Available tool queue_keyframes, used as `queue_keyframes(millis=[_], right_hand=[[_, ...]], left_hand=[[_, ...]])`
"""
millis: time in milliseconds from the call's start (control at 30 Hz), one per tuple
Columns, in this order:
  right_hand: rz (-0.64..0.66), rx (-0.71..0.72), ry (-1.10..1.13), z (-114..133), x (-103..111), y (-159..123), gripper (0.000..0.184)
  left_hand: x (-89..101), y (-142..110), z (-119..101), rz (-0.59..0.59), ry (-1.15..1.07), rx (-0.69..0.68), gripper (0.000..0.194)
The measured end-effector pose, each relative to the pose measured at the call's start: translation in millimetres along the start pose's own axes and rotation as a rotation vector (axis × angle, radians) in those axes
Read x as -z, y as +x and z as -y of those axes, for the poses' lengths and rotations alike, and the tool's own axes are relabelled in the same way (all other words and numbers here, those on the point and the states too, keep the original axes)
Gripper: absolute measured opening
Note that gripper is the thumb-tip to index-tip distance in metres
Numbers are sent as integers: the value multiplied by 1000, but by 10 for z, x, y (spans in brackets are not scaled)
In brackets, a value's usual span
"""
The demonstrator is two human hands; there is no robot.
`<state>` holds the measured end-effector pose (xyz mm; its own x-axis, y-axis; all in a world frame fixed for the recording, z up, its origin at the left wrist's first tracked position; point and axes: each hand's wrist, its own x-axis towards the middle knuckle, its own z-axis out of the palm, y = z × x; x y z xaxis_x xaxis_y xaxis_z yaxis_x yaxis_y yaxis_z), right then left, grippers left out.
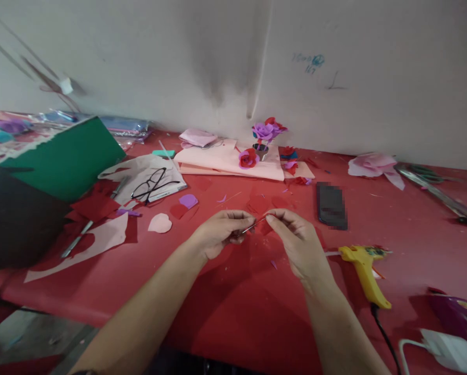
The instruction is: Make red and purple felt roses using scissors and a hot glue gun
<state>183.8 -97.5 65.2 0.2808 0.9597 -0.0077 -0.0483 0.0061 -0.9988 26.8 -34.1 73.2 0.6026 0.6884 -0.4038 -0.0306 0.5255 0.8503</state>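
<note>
Over the middle of the red table [233, 312], my left hand [221, 232] and my right hand [294, 237] are close together, fingers pinched. Between them runs a thin stick [254, 226], slanting up to the right. My right thumb and forefinger grip its upper end, and the left fingers close around its lower part. Whether it is wood or wire I cannot tell. Behind the fingers lie red heart-shaped paper petals [257, 202], partly hidden. A pale pink petal [160, 223] and a purple petal [188, 201] lie to the left of my left hand.
A yellow glue gun [364, 273], dark phone [330, 205] and white plug [448, 349] are on the right. Paper flowers [267, 131] stand in a small pot at the back. Glasses [151, 185], paper scraps and a green box [73, 161] are left.
</note>
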Motion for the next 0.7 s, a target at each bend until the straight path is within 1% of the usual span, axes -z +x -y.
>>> queue_keyframes(millis=[200, 367, 500, 600, 700], right_hand=[[-9, 9, -43, -4, 0, 7, 14], [-37, 26, -45, 6, -4, -8, 11], [-25, 11, -125, 6, 0, -6, 14], [-1, -9, -179, -8, 2, 2, 14], [4, -10, -186, -10, 4, 5, 12]], left_hand=[[-26, -5, -4, -56, 69, -25, 28], [-64, -16, 1, -124, 163, -121, 15], [-85, -9, 32, -192, 240, -179, 12], [-96, -6, 48, -208, 270, -202, 11], [-104, -7, 51, -204, 292, -224, 10]])
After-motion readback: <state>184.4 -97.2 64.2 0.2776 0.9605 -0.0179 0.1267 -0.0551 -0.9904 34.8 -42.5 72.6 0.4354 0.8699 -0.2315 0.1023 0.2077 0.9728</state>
